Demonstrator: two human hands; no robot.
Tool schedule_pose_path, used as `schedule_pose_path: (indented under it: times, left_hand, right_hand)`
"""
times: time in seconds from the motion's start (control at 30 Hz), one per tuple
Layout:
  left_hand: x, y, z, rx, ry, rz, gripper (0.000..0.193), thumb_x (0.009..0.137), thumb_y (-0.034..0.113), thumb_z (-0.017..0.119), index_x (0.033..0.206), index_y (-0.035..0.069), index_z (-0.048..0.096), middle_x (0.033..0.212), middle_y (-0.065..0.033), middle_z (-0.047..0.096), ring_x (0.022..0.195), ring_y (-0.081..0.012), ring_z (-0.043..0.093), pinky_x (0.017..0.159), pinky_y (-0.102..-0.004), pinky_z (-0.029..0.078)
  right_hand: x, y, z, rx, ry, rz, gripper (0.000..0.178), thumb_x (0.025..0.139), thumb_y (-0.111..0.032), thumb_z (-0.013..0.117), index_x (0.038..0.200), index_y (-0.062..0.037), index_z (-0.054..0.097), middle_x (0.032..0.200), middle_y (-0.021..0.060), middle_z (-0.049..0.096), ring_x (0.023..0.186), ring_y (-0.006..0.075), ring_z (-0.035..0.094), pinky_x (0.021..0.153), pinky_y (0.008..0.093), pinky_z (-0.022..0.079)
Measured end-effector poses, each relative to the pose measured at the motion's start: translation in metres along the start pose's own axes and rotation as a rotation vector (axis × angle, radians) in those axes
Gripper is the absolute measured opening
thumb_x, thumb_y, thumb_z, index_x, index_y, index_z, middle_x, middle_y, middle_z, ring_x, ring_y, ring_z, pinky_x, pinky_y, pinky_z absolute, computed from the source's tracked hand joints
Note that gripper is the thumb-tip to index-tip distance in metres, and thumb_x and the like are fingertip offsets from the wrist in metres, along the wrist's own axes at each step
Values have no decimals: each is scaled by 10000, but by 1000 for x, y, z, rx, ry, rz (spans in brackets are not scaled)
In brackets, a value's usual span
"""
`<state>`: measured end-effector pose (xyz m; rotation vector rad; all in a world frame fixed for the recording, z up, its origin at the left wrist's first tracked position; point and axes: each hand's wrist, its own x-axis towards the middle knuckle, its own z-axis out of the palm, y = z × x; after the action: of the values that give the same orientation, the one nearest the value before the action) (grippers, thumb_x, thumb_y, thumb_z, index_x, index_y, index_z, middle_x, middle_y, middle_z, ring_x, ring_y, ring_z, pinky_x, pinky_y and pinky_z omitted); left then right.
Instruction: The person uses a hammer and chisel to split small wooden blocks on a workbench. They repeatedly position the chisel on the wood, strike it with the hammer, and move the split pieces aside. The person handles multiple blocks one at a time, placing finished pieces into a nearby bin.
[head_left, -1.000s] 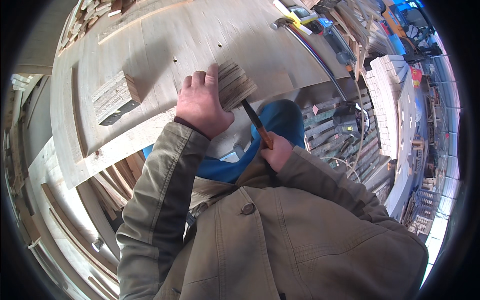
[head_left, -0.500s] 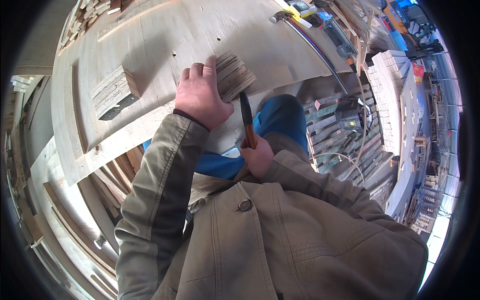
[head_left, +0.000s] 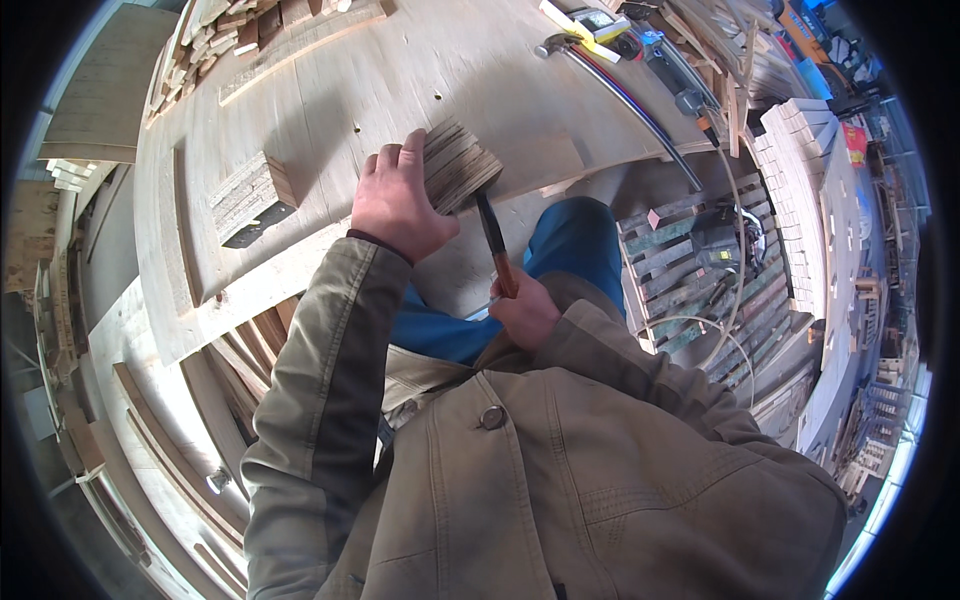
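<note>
My left hand grips a block of layered wooden strips by its left side, fingers at the far end and thumb along the near end. The block stands at the near edge of a plywood-topped bench. Closed around the brown wooden handle, my right hand holds a tool with a black shaft. Its upper end meets the block's near right corner; the shape of that end is partly hidden, so its kind is unclear. A second similar block rests on the bench to the left.
A claw hammer and a long metal bar lie at the bench's right. Wood offcuts are heaped at the far left. A slatted pallet with a hose and stacked white-edged boards are on the right.
The tool's upper end has come up against the block's near right corner. My left hand keeps its hold on the block. The whole view has shifted slightly.
</note>
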<state>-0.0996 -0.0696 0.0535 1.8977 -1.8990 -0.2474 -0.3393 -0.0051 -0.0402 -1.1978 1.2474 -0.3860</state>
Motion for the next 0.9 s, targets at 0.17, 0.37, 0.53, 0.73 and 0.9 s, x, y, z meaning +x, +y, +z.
schedule_pose_path:
  times: [0.17, 0.37, 0.53, 0.73, 0.9]
  left_hand:
    - [0, 2, -2, 1, -19, -10, 1047, 646, 262, 870, 1556, -19, 436, 1337, -249, 616, 1303, -421, 576, 1202, -476, 434]
    - [1, 4, -5, 13, -57, -38, 1061, 653, 268, 870, 1574, -11, 423, 1353, -245, 608, 1314, -424, 564, 1200, -480, 441]
    - [2, 5, -7, 22, -68, -38, 1069, 656, 278, 870, 1580, -8, 417, 1375, -245, 602, 1328, -429, 556, 1208, -481, 439]
    - [1, 7, -10, 15, -82, -55, 1070, 660, 280, 865, 1584, -8, 410, 1388, -247, 597, 1343, -428, 550, 1215, -479, 435]
    - [1, 8, -9, 10, -76, -51, 1068, 657, 272, 860, 1585, -6, 410, 1386, -250, 597, 1336, -427, 554, 1214, -478, 435]
  right_hand:
    - [-2, -4, -15, -59, -30, -34, 284, 872, -25, 695, 1140, -52, 605, 954, 40, 598, 867, 139, 594, 772, 333, 498]
    - [-4, -17, -32, -152, -48, 25, 319, 865, -27, 703, 1172, -43, 620, 927, 56, 615, 855, 148, 601, 774, 344, 503]
    - [-5, -29, -47, -242, -46, 12, 344, 856, -57, 721, 1189, -29, 640, 927, 84, 637, 869, 194, 638, 810, 373, 523]
    - [-3, -45, -67, -391, -41, -55, 313, 838, -108, 735, 1123, 1, 668, 949, 161, 692, 901, 292, 688, 852, 399, 537]
    - [3, -56, -86, -504, -77, -125, 281, 822, -110, 727, 1068, 13, 671, 944, 208, 706, 912, 357, 703, 843, 426, 534]
